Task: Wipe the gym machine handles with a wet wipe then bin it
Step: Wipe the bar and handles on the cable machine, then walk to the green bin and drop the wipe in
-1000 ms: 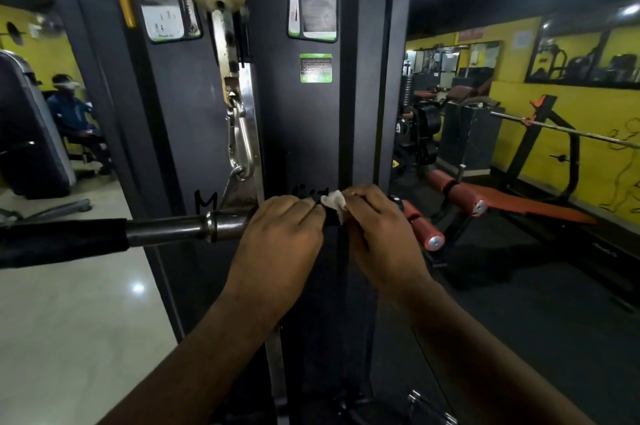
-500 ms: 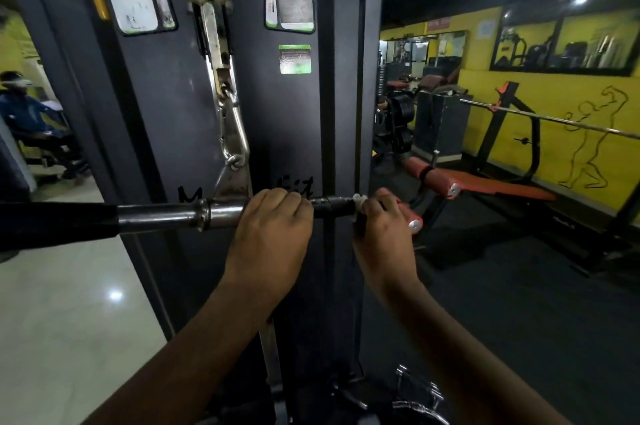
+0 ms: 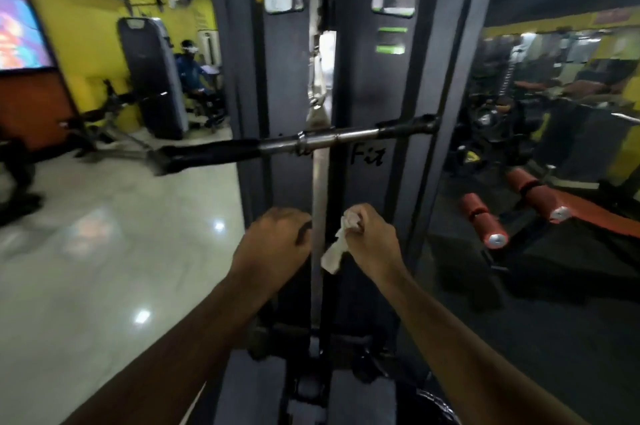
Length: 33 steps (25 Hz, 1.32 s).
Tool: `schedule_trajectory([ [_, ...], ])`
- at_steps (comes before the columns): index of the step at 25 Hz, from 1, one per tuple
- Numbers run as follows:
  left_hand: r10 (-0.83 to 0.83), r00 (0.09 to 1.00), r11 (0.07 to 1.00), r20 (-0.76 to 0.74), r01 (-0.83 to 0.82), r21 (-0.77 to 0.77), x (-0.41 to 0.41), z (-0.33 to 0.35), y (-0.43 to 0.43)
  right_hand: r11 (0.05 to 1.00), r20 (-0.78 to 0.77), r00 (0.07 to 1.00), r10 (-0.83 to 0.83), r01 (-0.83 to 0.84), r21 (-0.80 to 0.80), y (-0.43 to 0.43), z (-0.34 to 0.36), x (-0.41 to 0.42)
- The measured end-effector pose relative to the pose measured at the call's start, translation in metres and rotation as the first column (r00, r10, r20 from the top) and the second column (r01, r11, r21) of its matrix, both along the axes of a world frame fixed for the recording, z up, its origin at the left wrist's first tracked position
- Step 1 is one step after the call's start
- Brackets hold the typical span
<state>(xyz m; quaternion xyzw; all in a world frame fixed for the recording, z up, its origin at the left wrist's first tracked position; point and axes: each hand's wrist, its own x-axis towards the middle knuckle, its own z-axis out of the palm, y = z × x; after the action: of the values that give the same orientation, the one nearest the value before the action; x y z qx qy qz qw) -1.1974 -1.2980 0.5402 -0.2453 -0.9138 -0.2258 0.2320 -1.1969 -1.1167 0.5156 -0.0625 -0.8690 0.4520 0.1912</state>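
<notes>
Wet wipe (image 3: 335, 249): crumpled white sheet, pinched at its top end in the right hand, the loose tail hanging down beside the vertical steel strip (image 3: 319, 216); well below the bar.
Right hand (image 3: 369, 240): fingers curled closed round the upper part of the wipe, knuckles up, held just right of the strip.
Left hand (image 3: 275, 242): closed into a loose fist just left of the strip; the frame is smeared here, so whether it has hold of anything I cannot tell.
Handle bar (image 3: 329, 142): chrome centre, hung level from the cable link above, clear of both hands.
Left grip (image 3: 207, 156): black sleeve running out toward the pale floor (image 3: 104, 268).
Right grip (image 3: 407, 128): shorter black sleeve ending at the machine frame (image 3: 446, 78).
Handling, wipe: light, limp and damp; likely to bunch, fold on itself and cling to skin. Best taken as a wad in the palm with fingers wrapped over it, so a flat face meets the grip, rather than by one corner.
Handling, bar: rigid but free-hanging, so it should swing or twist under a rub; steadying it with the spare hand on the chrome seems wise.
Bin: none in view.
Stage, as judged: both hands off the bar, wipe in hand, binning not yet done.
</notes>
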Motion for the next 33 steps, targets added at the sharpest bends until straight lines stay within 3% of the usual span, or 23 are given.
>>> schedule_trajectory([
  [3, 0.251, 0.938, 0.967, 0.238, -0.251, -0.027, 0.053, -0.029, -0.058, 0.983, 0.080, 0.980, 0.181, -0.181, -0.012, -0.049, -0.026, 0.019],
  [8, 0.534, 0.757, 0.843, 0.376, -0.514, -0.162, 0.138, -0.071, -0.188, 0.894, 0.192, 0.873, 0.449, -0.436, -0.108, -0.170, -0.049, 0.054],
  [13, 0.650, 0.618, 0.730, 0.442, -0.670, -0.137, 0.203, -0.087, -0.312, 0.786, 0.147, 0.782, 0.605, -0.616, 0.040, -0.304, -0.067, 0.072],
  [19, 0.696, 0.554, 0.661, 0.457, -0.743, -0.105, 0.224, -0.081, -0.476, 0.694, 0.107, 0.714, 0.692, -0.698, 0.174, -0.484, -0.079, 0.064],
  [25, 0.674, 0.573, 0.679, 0.467, -0.729, -0.084, 0.155, -0.084, -0.608, 0.741, 0.083, 0.754, 0.652, -0.657, 0.142, -0.599, -0.079, 0.004],
  [33, 0.548, 0.701, 0.813, 0.456, -0.574, -0.095, -0.081, -0.117, -0.706, 0.861, 0.120, 0.867, 0.484, -0.496, 0.110, -0.671, -0.119, -0.207],
])
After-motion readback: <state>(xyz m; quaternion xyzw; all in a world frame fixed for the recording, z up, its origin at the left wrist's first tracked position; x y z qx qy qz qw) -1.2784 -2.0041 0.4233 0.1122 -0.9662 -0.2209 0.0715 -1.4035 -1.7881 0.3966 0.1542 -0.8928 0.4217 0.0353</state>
